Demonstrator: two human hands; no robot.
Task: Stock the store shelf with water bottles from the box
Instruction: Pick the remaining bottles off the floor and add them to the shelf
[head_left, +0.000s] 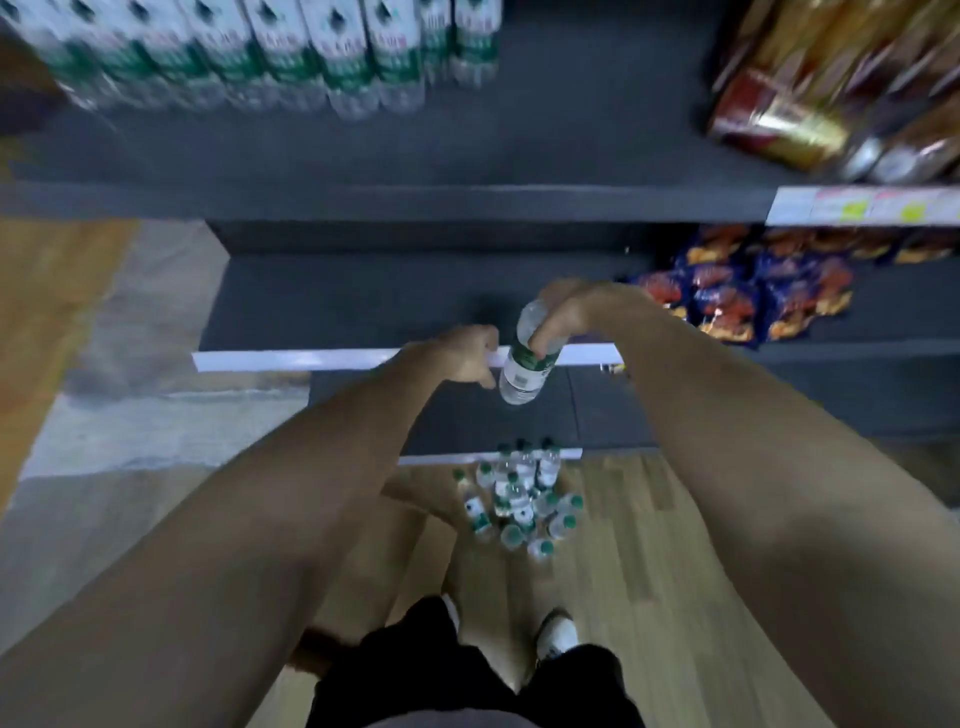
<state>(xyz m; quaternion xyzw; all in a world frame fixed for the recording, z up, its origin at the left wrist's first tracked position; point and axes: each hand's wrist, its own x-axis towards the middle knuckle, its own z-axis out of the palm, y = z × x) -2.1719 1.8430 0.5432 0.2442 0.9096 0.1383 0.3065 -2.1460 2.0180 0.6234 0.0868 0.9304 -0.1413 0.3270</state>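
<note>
Person stands facing dark store shelves, both bare arms reaching forward and down. Right hand (563, 317) grips 1 water bottle (524, 358) around its upper half, fingers curled round it, bottle tilted with its base down toward the floor, held in the air in front of the middle shelf edge (291, 360). Left hand (465, 356) is just beside the bottle, fingers curled in; blur makes it unclear whether it touches the bottle or holds anything, cannot tell. Top shelf (571, 156) has a row of stocked bottles (270, 57) with green labels at back left, and gold-red packages (831, 93) on the right. Middle shelf carries blue-orange snack bags (753, 296) on the right. Down on the wooden floor (675, 571), a cluster of loose bottles (519, 504) with green caps sits near the bottom shelf; box walls not clearly visible. Black shorts (467, 686) and a white shoe (558, 636) at the bottom.
</note>
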